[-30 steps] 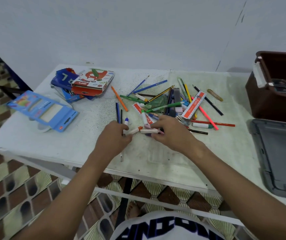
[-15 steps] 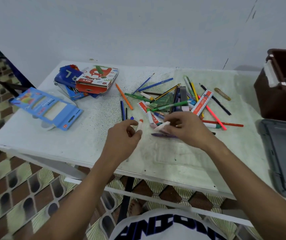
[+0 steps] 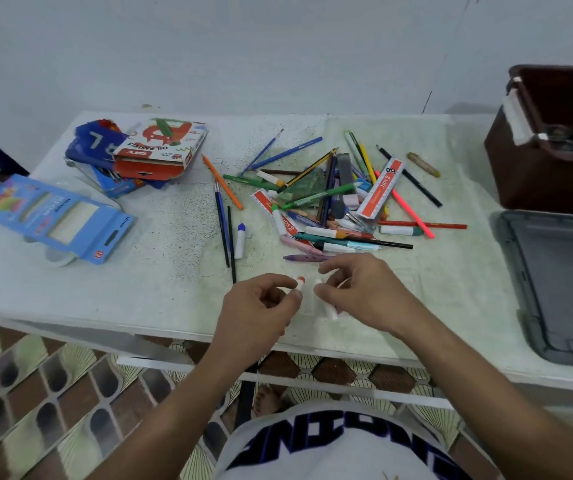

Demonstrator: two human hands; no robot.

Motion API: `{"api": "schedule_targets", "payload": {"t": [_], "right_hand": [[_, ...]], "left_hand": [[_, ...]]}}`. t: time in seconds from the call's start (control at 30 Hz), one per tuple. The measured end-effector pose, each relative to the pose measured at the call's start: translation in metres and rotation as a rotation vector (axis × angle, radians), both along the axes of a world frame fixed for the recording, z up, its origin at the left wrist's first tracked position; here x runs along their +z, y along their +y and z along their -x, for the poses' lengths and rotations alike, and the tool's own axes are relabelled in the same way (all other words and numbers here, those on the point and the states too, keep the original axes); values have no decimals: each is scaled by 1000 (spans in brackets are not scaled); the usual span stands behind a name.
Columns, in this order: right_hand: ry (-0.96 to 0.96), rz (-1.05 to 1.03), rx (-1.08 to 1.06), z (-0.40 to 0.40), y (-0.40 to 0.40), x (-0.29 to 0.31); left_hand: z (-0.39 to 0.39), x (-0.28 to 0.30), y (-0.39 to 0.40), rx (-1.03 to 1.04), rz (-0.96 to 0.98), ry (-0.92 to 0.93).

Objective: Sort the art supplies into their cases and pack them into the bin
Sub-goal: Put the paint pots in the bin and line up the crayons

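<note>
Left hand (image 3: 260, 306) pinches a short white crayon with an orange-red tip (image 3: 299, 283), the tip poking up between thumb and forefinger. Right hand (image 3: 357, 292) sits just beside it, fingers curled round another white stick (image 3: 328, 306) whose lower end shows beneath the palm. Both hands hover over the near edge of the tabletop (image 3: 160, 289), close together but not touching.

Just beyond the hands, toward the far side, lies the big jumble of pencils, pens, crayons and glue tubes (image 3: 333, 202), with a purple crayon (image 3: 305, 258) nearest the right hand. Left of the jumble, a white crayon with a blue cap (image 3: 240, 240) lies beside two dark pencils.

On the far right stands the brown bin (image 3: 555, 150), something already inside it, though what I cannot tell. Nearer, against the right edge, lies a grey lid (image 3: 555, 289), flat. On the left, a light blue case (image 3: 60, 220) lies near the edge; behind it, a red-and-white oil pastels box (image 3: 160, 147) rests on darker blue cases (image 3: 94, 147).

Speckled white tabletop, plain pale wall (image 3: 278, 46) behind, patterned brown tiled floor (image 3: 35, 393) below.
</note>
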State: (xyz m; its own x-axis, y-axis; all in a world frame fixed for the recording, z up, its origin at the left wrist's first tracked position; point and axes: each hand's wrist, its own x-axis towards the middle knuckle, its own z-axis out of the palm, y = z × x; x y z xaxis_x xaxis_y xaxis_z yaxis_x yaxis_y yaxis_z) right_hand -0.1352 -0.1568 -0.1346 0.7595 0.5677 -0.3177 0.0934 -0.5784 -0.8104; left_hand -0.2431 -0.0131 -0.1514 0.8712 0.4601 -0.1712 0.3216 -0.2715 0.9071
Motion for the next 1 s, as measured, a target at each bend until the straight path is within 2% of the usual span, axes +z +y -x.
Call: {"api": "schedule_targets", "payload": {"t": [0.3,0.5,0.7,0.87,1.0], "right_hand": [[-175,19,-63,4,17,-20],[-321,21,-2,8,5,-19],[-344,90,121,11,-1,-18],[-273,84,188,7,-5,-13],[-314,65,166,4,-7,-22]], "left_hand": [[-3,-12,-7,26,-53,-3],[-4,-19,-1,22,-164,29],[-8,-20,6,-56,-201,6],[-15,-19,7,-219,-339,36],[-17,-20,7,-236,-372,47]]}}
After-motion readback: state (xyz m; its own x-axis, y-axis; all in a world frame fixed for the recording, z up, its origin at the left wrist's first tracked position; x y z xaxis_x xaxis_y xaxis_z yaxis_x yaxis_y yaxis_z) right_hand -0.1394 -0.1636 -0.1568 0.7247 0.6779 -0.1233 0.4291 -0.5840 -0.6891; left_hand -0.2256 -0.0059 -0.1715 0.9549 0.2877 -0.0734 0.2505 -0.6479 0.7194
